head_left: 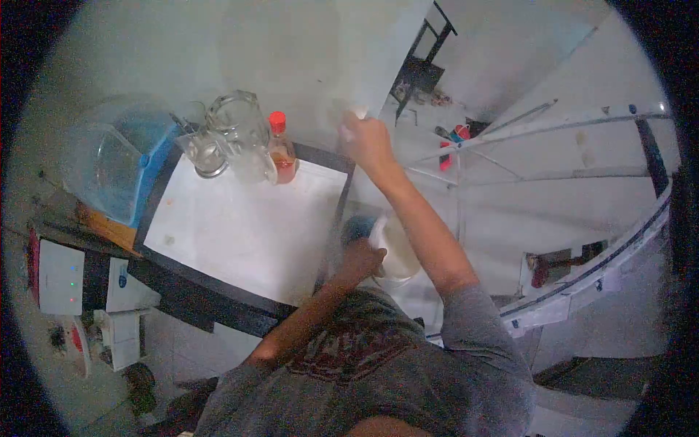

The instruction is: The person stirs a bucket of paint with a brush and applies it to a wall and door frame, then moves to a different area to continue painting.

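My right hand (368, 142) is raised at the wall, its fingers closed round something small and whitish that is too blurred to name. Lower down, close to my shirt, my left hand (364, 261) grips the edge of a white tub-like container (398, 255). A blue thing (358, 227) shows just behind that hand. To the left of both hands lies a white board with a dark border (240, 226). On its far edge stands a bottle with a red cap (282, 156), part filled with reddish liquid.
Beside the bottle stand clear glass mugs (237, 120). A clear and blue plastic box (116, 171) sits at the left. White appliances (62, 277) are at lower left. At the right is a large white-framed structure (561, 146), with dark and red items (459, 138) beyond.
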Motion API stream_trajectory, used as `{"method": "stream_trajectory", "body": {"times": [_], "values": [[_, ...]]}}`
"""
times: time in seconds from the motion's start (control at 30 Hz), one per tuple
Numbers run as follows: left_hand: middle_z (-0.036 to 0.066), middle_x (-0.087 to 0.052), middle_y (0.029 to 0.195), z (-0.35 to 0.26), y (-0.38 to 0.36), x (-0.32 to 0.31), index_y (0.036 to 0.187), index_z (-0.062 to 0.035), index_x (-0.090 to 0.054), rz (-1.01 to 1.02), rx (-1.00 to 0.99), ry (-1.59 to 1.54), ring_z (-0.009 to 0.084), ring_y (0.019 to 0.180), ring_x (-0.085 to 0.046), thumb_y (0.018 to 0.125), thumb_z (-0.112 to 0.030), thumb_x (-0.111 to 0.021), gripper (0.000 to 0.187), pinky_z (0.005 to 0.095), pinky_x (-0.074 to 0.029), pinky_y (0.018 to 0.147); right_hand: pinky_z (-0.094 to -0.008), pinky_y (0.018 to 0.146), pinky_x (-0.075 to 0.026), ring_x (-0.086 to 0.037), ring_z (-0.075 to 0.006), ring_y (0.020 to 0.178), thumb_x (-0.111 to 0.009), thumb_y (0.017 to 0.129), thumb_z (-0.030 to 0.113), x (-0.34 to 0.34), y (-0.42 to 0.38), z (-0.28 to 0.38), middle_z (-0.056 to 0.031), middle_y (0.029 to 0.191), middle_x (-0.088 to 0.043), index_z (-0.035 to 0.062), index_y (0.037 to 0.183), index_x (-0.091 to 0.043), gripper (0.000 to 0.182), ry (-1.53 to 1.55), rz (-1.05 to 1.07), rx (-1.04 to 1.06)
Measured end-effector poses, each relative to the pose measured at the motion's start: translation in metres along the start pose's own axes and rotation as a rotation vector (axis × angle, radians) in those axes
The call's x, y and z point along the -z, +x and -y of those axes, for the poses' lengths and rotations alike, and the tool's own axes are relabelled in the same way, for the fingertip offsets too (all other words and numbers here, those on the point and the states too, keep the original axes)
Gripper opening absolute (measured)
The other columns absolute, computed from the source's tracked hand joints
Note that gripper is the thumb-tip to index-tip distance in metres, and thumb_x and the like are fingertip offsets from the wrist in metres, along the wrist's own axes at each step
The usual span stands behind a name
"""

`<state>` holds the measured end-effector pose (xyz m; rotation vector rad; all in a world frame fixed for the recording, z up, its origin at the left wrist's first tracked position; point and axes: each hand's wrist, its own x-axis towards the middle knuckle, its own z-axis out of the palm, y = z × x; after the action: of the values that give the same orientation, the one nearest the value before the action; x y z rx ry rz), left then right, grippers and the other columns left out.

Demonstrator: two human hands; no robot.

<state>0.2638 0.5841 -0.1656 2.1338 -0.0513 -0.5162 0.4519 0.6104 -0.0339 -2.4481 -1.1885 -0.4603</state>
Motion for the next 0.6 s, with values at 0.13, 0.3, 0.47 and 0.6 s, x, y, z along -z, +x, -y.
{"method": "stream_trajectory", "body": {"times": [0.13, 0.3, 0.47, 0.6], "values": [[0.026, -0.064, 0.094, 0.025, 0.025, -0.031, 0.093, 0.0053, -0.062, -0.299, 0.245, -0.406, 0.0378, 0.092, -0.063, 0.079, -0.039, -0.063, 0.047, 0.0476, -0.048, 0.078, -0.0446, 0.052, -0.048, -0.061, -0.0344, 0.058, -0.064, 0.078, 0.012, 0.043, 0.014, 0.016, -0.0138, 0.063, -0.058, 0.0078, 0.086, -0.056, 0.012, 0.112, -0.441, 0.198], [0.025, -0.065, 0.089, -0.014, 0.002, -0.001, 0.099, 0.0050, -0.063, -0.367, 0.269, -0.193, 0.0389, 0.090, -0.064, 0.078, -0.038, -0.064, 0.048, 0.0488, -0.048, 0.079, -0.0418, 0.048, -0.048, -0.061, -0.0303, 0.055, -0.065, 0.081, 0.017, -0.008, 0.015, -0.047, -0.0110, 0.063, -0.059, 0.0101, 0.096, -0.056, 0.018, -0.020, -0.497, 0.376], [0.027, -0.065, 0.091, -0.034, -0.023, 0.019, 0.103, 0.0117, -0.058, -0.239, 0.168, -0.563, 0.0399, 0.087, -0.065, 0.078, -0.040, -0.067, 0.058, 0.0471, -0.050, 0.078, -0.0482, 0.054, -0.049, -0.065, -0.0349, 0.064, -0.063, 0.084, 0.022, -0.025, -0.018, -0.025, -0.0148, 0.071, -0.064, 0.0079, 0.097, -0.055, 0.021, -0.024, -0.071, 0.084], [0.026, -0.066, 0.088, -0.017, -0.002, -0.003, 0.101, 0.0129, -0.058, -0.409, 0.294, -0.238, 0.0377, 0.085, -0.066, 0.080, -0.039, -0.068, 0.057, 0.0454, -0.051, 0.075, -0.0439, 0.052, -0.048, -0.062, -0.0325, 0.060, -0.064, 0.081, 0.016, 0.031, 0.007, -0.001, -0.0122, 0.066, -0.059, 0.0093, 0.094, -0.055, 0.017, 0.088, -0.405, 0.208]]}}
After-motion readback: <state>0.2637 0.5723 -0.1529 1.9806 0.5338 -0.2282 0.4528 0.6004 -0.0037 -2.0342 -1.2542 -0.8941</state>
